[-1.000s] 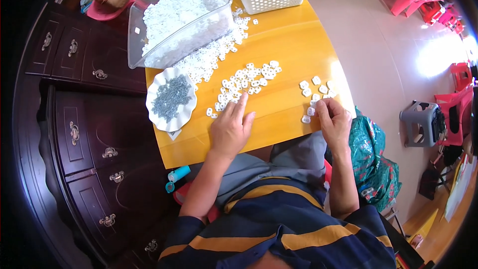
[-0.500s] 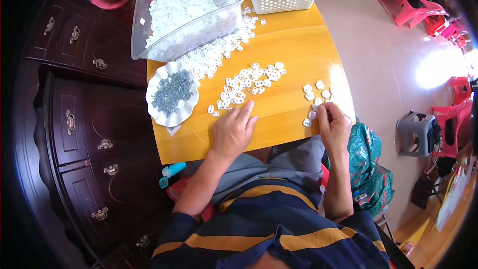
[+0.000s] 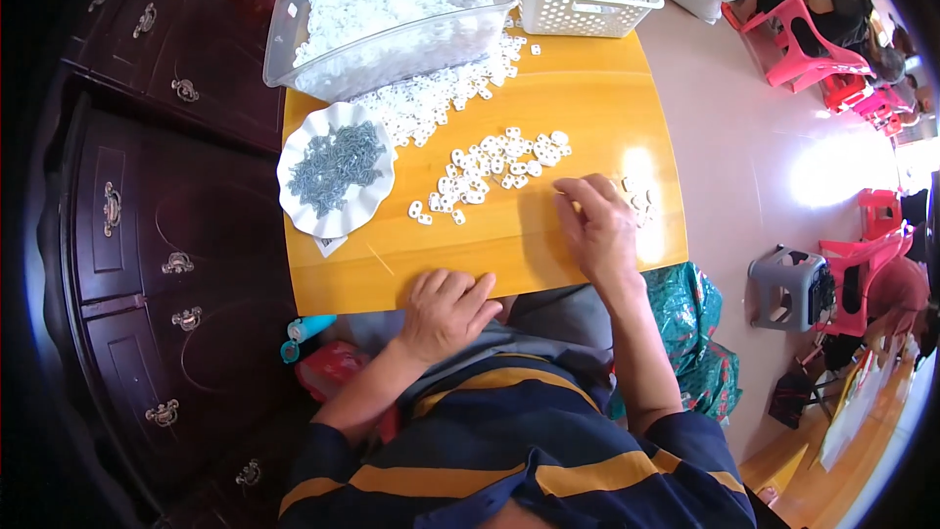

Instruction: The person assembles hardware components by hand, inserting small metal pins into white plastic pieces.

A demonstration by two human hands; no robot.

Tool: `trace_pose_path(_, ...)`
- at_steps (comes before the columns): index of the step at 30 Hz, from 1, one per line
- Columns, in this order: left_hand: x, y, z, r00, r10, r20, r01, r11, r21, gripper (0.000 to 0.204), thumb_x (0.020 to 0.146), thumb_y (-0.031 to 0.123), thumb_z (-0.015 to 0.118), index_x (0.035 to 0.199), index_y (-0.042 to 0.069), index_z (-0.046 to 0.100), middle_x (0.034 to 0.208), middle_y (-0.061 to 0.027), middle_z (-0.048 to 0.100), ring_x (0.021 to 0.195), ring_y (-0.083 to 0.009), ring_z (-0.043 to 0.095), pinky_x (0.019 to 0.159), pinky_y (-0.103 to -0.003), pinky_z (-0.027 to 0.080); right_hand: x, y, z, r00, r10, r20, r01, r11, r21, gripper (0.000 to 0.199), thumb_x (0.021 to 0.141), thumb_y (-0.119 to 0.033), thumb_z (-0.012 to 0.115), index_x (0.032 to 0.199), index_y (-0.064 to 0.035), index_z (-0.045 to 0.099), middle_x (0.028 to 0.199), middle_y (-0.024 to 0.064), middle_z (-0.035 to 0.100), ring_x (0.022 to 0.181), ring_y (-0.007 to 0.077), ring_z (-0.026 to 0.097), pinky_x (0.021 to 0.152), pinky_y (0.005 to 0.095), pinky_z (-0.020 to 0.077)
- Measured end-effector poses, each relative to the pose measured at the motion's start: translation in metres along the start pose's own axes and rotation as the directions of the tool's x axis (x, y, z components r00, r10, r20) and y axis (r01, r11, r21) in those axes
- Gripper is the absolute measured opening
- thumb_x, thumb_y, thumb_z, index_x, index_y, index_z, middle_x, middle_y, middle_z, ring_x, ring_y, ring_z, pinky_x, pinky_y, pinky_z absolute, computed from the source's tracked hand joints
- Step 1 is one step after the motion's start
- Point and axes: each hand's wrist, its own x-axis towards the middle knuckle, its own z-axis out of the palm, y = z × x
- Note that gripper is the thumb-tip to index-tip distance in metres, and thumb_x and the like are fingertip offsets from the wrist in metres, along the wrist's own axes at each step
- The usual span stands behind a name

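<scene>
My left hand point(image 3: 446, 313) rests at the near edge of the wooden table point(image 3: 490, 260), its fingers lying loosely bent on the top with nothing in them. Over the right part of the table hovers my right hand point(image 3: 602, 233), thumb and forefinger a little apart; I see nothing between them. Left of its fingertips spreads a loose cluster of small white two-holed plastic pieces point(image 3: 477, 171). A smaller group of white pieces point(image 3: 638, 198) lies just to its right, partly hidden by the hand and washed out by glare.
A white wavy-rimmed dish point(image 3: 298, 208) holds many small dark grey pieces. Behind it stand a clear plastic bin point(image 3: 392, 54) and a white perforated basket point(image 3: 592, 22), both filled with white pieces. Dark drawers point(image 3: 137, 264) border the left; a grey stool point(image 3: 780, 289) stands right.
My right hand has moved left from the small group toward the cluster, its pinch loosened. My left hand has drawn back from the cluster to the near edge. The whole view has shifted slightly.
</scene>
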Motion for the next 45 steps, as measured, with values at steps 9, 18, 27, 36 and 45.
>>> trace_pose_path(9, -0.014, -0.005, 0.007, 0.994, 0.078, -0.079, -0.077, 0.997, 0.009, 0.017, 0.083, 0.014, 0.072, 0.099, 0.010, 0.077, 0.088, -0.0004, 0.060, 0.081, -0.0208, 0.061, 0.076, -0.036, 0.047, 0.010, -0.001, 0.042, 0.992, -0.080, 0.093, 0.087, 0.993, -0.079, 0.017, 0.093, -0.014, 0.073, 0.110, -0.0136, 0.077, 0.095, 0.0091, 0.070, 0.078, 0.0291, 0.072, 0.067, 0.0406, 0.0570)
trace_pose_path(18, -0.010, -0.001, 0.012, 0.990, 0.057, -0.132, -0.061, 0.998, -0.026, 0.017, 0.079, 0.010, 0.081, 0.092, 0.011, 0.071, 0.084, -0.0016, 0.062, 0.076, -0.0230, 0.060, 0.072, -0.037, 0.045, -0.002, -0.001, 0.043, 0.991, -0.123, 0.055, 0.129, 0.986, -0.109, 0.008, 0.093, -0.018, 0.072, 0.101, -0.0138, 0.072, 0.092, 0.0068, 0.067, 0.078, 0.0303, 0.070, 0.064, 0.0414, 0.0568)
trace_pose_path(27, 0.014, 0.011, 0.002, 0.931, -0.358, -0.071, 0.248, 0.764, -0.595, 0.012, 0.086, -0.005, 0.074, 0.092, 0.002, 0.066, 0.086, -0.0104, 0.065, 0.076, -0.0273, 0.065, 0.068, -0.034, 0.050, -0.032, -0.010, 0.022, 0.984, 0.109, 0.144, -0.147, 0.947, 0.286, 0.009, 0.099, -0.010, 0.068, 0.096, -0.0020, 0.069, 0.078, 0.0105, 0.069, 0.065, 0.0213, 0.066, 0.060, 0.0330, 0.0506)
trace_pose_path(36, 0.041, 0.022, 0.034, 0.888, -0.455, 0.062, 0.306, 0.485, -0.819, 0.007, 0.092, -0.005, 0.069, 0.097, 0.001, 0.068, 0.094, -0.0067, 0.066, 0.085, -0.0154, 0.064, 0.076, -0.027, 0.052, -0.068, -0.002, 0.015, 0.876, 0.357, 0.324, -0.476, 0.544, 0.691, 0.009, 0.102, -0.010, 0.066, 0.103, -0.0016, 0.070, 0.082, -0.0020, 0.068, 0.075, 0.0045, 0.060, 0.066, 0.0226, 0.0500)
trace_pose_path(45, 0.026, 0.009, 0.037, 0.873, -0.474, 0.111, 0.362, 0.479, -0.799, 0.009, 0.098, -0.009, 0.060, 0.104, -0.003, 0.062, 0.101, -0.0053, 0.062, 0.092, -0.0130, 0.061, 0.084, -0.025, 0.051, -0.069, -0.001, 0.025, 0.913, 0.168, 0.371, -0.403, 0.506, 0.762, 0.010, 0.102, -0.011, 0.066, 0.104, -0.0014, 0.066, 0.084, 0.0012, 0.070, 0.076, 0.0061, 0.065, 0.068, 0.0251, 0.0534)
